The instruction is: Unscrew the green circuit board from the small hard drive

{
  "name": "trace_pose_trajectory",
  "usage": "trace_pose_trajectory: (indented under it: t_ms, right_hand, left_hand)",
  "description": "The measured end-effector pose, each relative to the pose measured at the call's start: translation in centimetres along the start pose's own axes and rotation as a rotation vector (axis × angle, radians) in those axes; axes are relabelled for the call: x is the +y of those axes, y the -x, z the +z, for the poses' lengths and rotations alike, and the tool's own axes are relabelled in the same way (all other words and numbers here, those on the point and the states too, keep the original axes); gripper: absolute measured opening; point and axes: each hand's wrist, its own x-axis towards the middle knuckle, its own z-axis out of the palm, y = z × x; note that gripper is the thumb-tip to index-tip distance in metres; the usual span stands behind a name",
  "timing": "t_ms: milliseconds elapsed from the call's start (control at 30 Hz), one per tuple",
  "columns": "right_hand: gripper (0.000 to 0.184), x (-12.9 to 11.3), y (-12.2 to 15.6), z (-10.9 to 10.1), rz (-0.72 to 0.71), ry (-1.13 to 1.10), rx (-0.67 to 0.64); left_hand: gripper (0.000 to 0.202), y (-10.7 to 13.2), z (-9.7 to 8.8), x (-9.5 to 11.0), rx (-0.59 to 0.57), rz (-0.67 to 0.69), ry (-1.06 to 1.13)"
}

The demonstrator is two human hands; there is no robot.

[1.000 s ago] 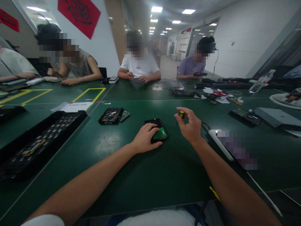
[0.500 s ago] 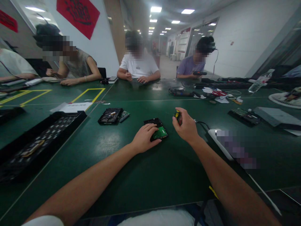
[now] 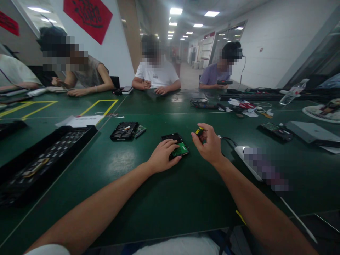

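Note:
A black hard drive (image 3: 177, 143) with a green circuit board facing up lies on the green table (image 3: 159, 198) in front of me. My left hand (image 3: 162, 156) rests on the drive's near left side, fingers curled over it, holding it down. My right hand (image 3: 208, 145) hovers just right of the drive, fingers closed round a small screwdriver (image 3: 199, 131) with a yellow and black handle. The screwdriver's tip is hidden behind my fingers.
A second opened drive (image 3: 124, 130) with a loose board lies further left. A long black tray (image 3: 39, 159) of parts sits at the left. A white device (image 3: 249, 161) with a cable lies right of my hand. More boards (image 3: 275, 130) and several seated people are beyond.
My right hand has dropped and moved left towards the drive, turning the screwdriver in its fingers. The left hand has stayed on the drive.

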Motion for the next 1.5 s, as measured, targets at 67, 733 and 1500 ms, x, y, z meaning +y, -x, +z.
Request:
trace_pose_trajectory:
  t_ms: [67,733,1500]
  right_hand:
    - [0.043,0.07,0.01,0.04,0.011,-0.001,-0.011]
    - [0.044,-0.22,-0.35,-0.09,-0.188,-0.019,0.030]
    - [0.046,-0.42,0.08,0.02,-0.157,-0.062,-0.016]
  left_hand:
    - [0.042,-0.01,0.02,0.01,0.003,-0.001,0.004]
    - [0.043,0.00,0.23,-0.27,0.001,0.015,-0.012]
    - [0.042,0.06,0.22,-0.24,0.001,0.016,-0.021]
